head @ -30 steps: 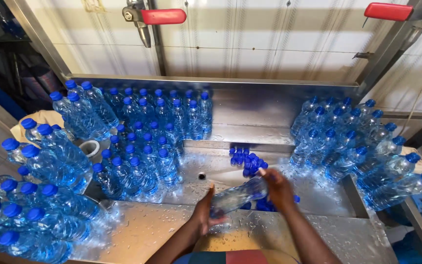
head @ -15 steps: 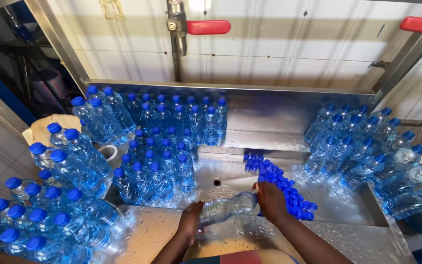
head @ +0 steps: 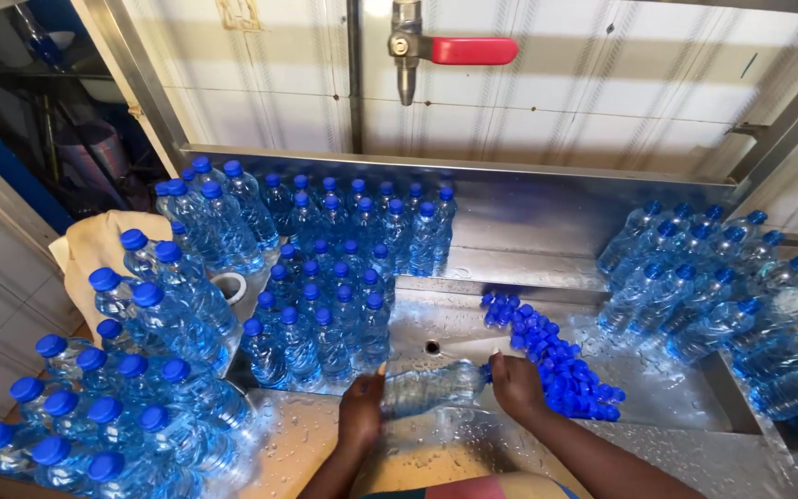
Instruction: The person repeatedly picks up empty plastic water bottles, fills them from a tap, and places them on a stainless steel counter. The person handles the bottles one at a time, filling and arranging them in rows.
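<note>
Down low, the left hand (head: 362,408) and right hand (head: 516,383) grasp a clear water bottle (head: 433,388) lying sideways between them over the wet steel sink (head: 473,333). Loose blue caps (head: 556,360) lie just beside the right hand; capped bottles (head: 325,296) stand beyond the left.

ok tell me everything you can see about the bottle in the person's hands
The bottle is clear plastic, lying on its side over the wet steel basin. The left hand grips its base end; the right hand covers its neck end, beside a pile of loose blue caps. Whether it is capped cannot be told.
</note>
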